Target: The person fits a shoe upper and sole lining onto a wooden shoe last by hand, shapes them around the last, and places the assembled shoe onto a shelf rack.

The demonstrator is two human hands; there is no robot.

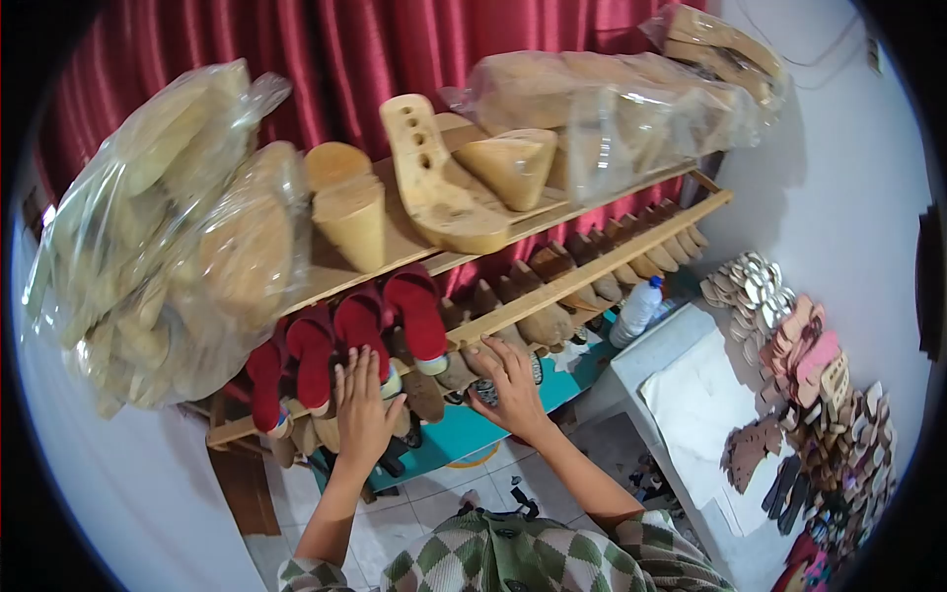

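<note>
My left hand (365, 411) lies with its fingers stretched out at the toe of a red slipper (360, 321), one of several in a row on the lower rack. To its right, another red slipper (417, 311) rests heel up against the shelf. My right hand (511, 392) has its fingers apart and slightly bent, at the lower wooden rail (577, 279) beside the shoe lasts (543, 324). Its fingertips overlap a last under the rail, and nothing shows in its grasp. A dark patterned item peeks out behind its fingers.
Wooden wedge soles (360, 227), a block with holes (419, 173) and plastic-wrapped bundles (148, 247) fill the upper shelf. A water bottle (636, 308) stands at the corner of a white table (631, 380). Heaps of shoe parts (848, 474) line the right wall. A teal surface (439, 459) sits below.
</note>
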